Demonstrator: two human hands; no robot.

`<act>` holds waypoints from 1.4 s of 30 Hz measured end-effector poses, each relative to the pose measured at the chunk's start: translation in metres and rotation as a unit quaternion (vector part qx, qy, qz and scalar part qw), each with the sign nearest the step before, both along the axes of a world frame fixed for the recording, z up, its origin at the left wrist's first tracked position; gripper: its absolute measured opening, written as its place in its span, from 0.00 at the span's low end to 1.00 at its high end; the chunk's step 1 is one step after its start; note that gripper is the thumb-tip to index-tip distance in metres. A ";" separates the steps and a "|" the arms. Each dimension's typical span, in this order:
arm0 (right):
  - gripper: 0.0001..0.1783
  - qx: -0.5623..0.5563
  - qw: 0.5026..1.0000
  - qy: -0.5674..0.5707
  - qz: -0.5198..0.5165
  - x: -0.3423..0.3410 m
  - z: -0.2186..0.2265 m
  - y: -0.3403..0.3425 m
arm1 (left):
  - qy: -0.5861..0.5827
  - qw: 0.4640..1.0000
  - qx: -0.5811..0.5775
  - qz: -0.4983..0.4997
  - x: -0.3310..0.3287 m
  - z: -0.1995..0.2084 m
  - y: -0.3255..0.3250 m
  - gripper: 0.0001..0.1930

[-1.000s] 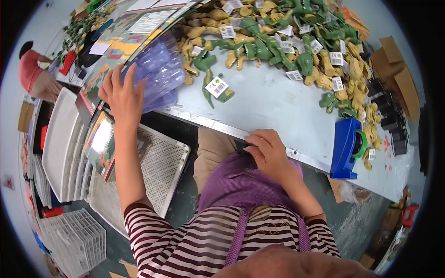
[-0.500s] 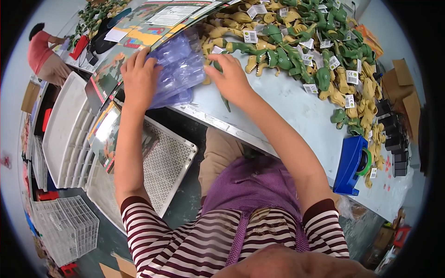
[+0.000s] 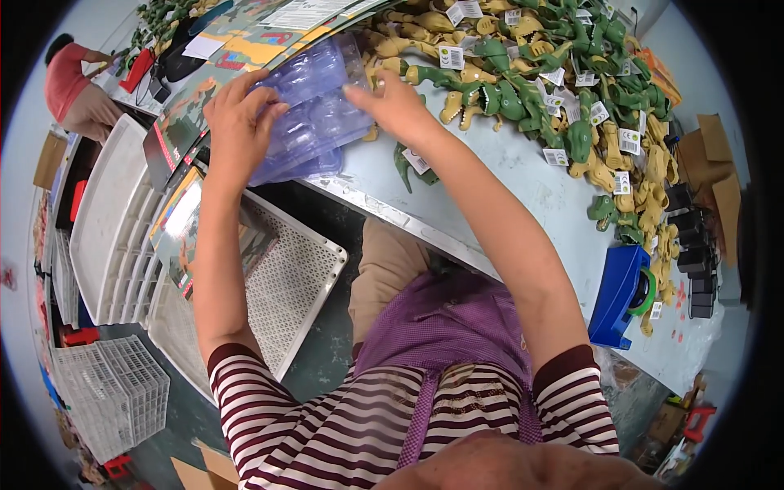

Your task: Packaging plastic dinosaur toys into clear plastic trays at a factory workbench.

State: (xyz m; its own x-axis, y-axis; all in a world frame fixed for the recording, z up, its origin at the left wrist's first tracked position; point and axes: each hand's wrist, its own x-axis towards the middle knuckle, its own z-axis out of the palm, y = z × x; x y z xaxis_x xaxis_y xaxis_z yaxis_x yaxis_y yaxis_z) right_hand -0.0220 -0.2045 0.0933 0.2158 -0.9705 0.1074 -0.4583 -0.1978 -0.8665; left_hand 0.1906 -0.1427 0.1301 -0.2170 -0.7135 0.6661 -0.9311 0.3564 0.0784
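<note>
Clear bluish plastic blister trays [image 3: 314, 106] lie in a stack at the near left of the table, over printed cardboard. My left hand [image 3: 241, 118] pinches the left edge of the top tray between thumb and fingers. At its right edge is my right hand [image 3: 394, 106], thumb over the plastic and fingers apart; a firm grip does not show. Below my right wrist a green toy dinosaur [image 3: 403, 167] with a white tag lies near the table edge, partly hidden by my forearm. More green and tan toy dinosaurs [image 3: 510, 102] are heaped beyond.
Printed camouflage cards [image 3: 184, 122] pile up on the left. A blue tape dispenser [image 3: 618, 294] stands on the right of the table [image 3: 523, 204]. White plastic trays [image 3: 106, 220] and a perforated white crate [image 3: 298, 286] sit at left below. Another person [image 3: 69, 86] works far left.
My left hand has closed more tightly at the tray's left edge. My right thumb has come over the tray's right side. The tagged dinosaur under my wrist shows more.
</note>
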 end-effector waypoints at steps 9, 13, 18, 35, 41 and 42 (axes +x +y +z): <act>0.16 0.143 0.963 -0.227 -0.032 -0.050 -0.006 0.013 | 0.001 0.999 -0.012 0.038 0.010 -0.001 -0.010 0.08; 0.11 0.068 0.981 -0.161 -0.085 -0.122 -0.005 0.047 | -0.007 0.998 0.032 0.059 0.006 -0.012 -0.011 0.08; 0.10 0.038 0.976 -0.135 -0.167 -0.180 -0.027 0.109 | -0.009 0.998 0.038 0.049 0.007 -0.026 -0.003 0.10; 0.07 -0.003 0.961 0.002 -0.277 -0.224 -0.076 0.224 | 0.641 0.638 0.405 -0.133 -0.171 -0.071 0.130 0.19; 0.10 -0.153 0.940 0.131 -0.276 -0.226 -0.086 0.221 | 0.629 0.700 0.331 -0.066 -0.190 -0.074 0.147 0.10; 0.14 -0.110 0.948 0.101 -0.282 -0.226 -0.086 0.219 | 0.624 0.706 0.328 -0.069 -0.195 -0.074 0.150 0.09</act>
State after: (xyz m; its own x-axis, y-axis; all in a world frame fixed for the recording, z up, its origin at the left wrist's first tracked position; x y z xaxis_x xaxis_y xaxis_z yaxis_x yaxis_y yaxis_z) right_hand -0.2480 0.0145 0.0077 -0.2924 -0.8964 0.3332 -0.6976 -0.0384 -0.7155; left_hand -0.0048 0.0072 0.0556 0.1484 -0.9868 -0.0641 0.0479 -0.0576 0.9972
